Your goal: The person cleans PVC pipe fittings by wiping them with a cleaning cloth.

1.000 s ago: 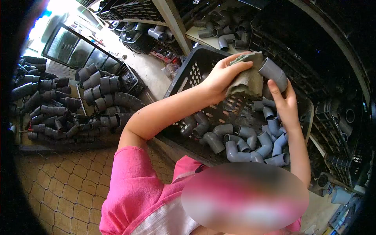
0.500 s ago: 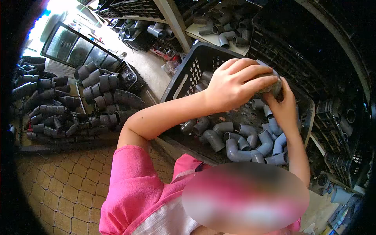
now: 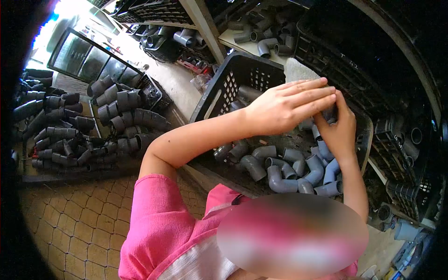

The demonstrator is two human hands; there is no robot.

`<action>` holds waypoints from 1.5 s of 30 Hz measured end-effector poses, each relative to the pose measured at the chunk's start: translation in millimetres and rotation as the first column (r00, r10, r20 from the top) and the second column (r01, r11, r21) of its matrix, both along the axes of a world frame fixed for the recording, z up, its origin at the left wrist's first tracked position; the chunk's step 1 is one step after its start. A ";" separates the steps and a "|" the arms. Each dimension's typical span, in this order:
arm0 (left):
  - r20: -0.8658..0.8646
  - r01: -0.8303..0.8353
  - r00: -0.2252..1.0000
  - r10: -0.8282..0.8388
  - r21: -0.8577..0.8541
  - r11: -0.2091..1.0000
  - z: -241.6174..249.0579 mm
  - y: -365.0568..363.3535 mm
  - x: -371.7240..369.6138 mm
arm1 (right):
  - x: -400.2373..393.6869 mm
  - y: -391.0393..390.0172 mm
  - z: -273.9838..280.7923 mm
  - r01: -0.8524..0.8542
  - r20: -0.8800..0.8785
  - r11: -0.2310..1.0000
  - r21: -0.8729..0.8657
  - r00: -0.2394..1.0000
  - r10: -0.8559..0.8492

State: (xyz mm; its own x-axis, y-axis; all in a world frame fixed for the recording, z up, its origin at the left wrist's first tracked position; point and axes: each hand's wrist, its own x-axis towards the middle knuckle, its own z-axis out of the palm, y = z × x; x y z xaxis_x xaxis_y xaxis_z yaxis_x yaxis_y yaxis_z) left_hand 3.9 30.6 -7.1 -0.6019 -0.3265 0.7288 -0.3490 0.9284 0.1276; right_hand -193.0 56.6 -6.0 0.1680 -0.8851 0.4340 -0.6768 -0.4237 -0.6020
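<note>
My left hand (image 3: pixel 291 105) lies over a light grey cloth (image 3: pixel 301 72), with its fingers extended and close together. Part of the cloth shows beyond its knuckles. Against those fingertips, my right hand (image 3: pixel 339 130) grips a dark grey piece (image 3: pixel 330 113), mostly hidden between the hands. Both hands are above a black plastic crate (image 3: pixel 212 88). Inside it lie several grey pipe elbows (image 3: pixel 280 179), some joined or touching, mostly on the near side.
Stacked dark fittings (image 3: pixel 60 133) fill the left side. More elbows sit on a shelf (image 3: pixel 228 39) behind the crate. Black crates (image 3: pixel 322 58) stand at the back right, and wire mesh (image 3: pixel 88 224) covers the lower left. A wooden post (image 3: pixel 203 28) rises behind.
My left fingers have straightened from a curled grip and reach across towards my right fingertips. More of the cloth now shows above them. My right hand has barely moved.
</note>
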 end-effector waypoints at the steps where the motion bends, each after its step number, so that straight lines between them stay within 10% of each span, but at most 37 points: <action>1: -0.011 0.025 1.000 -0.025 0.029 0.999 1.6 -3.0 2.0 | 2.3 0.5 3.0 0.002 0.017 1.000 0.022 1.000 -0.003; 8: 0.017 -0.083 0.997 0.082 0.119 0.989 4.0 4.2 3.4 | 3.5 0.4 0.1 -0.022 -0.025 0.999 -0.024 0.999 0.021; 13: 0.164 0.138 0.976 -0.142 0.036 0.990 2.0 4.5 2.1 | -1.4 -3.8 -7.2 0.021 -0.134 0.998 0.066 0.991 -0.012; 20: -0.066 -0.168 0.982 0.179 0.151 0.974 -1.0 -3.1 2.5 | -0.5 -1.1 5.8 -0.013 0.012 0.997 -0.071 1.000 0.014; 33: -0.146 -0.066 0.984 0.101 0.225 0.972 11.0 -20.7 22.0 | 2.8 -1.1 6.9 0.028 -0.017 0.996 -0.081 0.999 -0.030; 38: -0.467 0.106 0.768 0.439 0.768 0.632 -12.1 -48.4 29.2 | 1.4 -3.5 7.5 0.059 0.082 0.998 -0.021 0.995 -0.057; 39: -0.452 0.411 0.621 0.640 0.884 0.225 5.1 -37.1 25.5 | -0.1 -5.3 7.0 0.058 0.093 0.998 -0.026 0.994 -0.055; 45: -0.582 0.566 0.692 0.428 0.805 0.180 -3.9 -38.8 31.1 | -4.2 -10.9 4.8 0.064 0.129 0.997 -0.036 0.990 -0.059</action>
